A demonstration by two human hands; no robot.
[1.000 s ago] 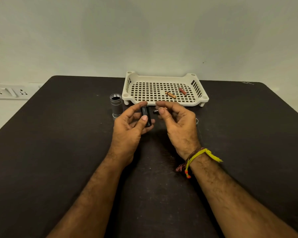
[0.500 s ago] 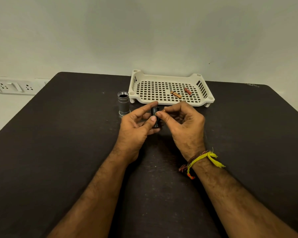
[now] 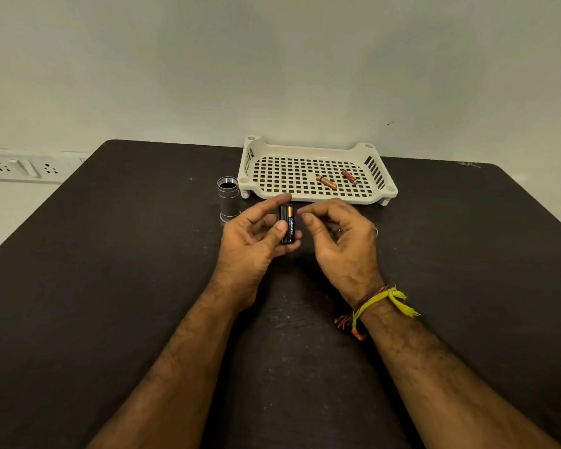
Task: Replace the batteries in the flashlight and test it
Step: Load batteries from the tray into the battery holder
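Observation:
My left hand [image 3: 250, 251] grips a black battery holder [image 3: 283, 225] upright between thumb and fingers. A black-and-copper battery [image 3: 290, 223] sits in the holder's right slot. My right hand [image 3: 344, 247] hovers just right of it with loosely curled fingers, a small gap away, holding nothing I can see. The silver flashlight body [image 3: 229, 199] stands upright on the dark table [image 3: 110, 286], open end up, left of my hands.
A white perforated tray [image 3: 311, 197] at the back holds an orange battery [image 3: 326, 182] and a red battery [image 3: 349, 176]. A small metal part [image 3: 376, 231] peeks out behind my right hand. A wall socket [image 3: 20, 168] is at far left.
My right hand brought a battery to the holder, seated it, and has drawn back slightly to the right. The left hand keeps holding the holder.

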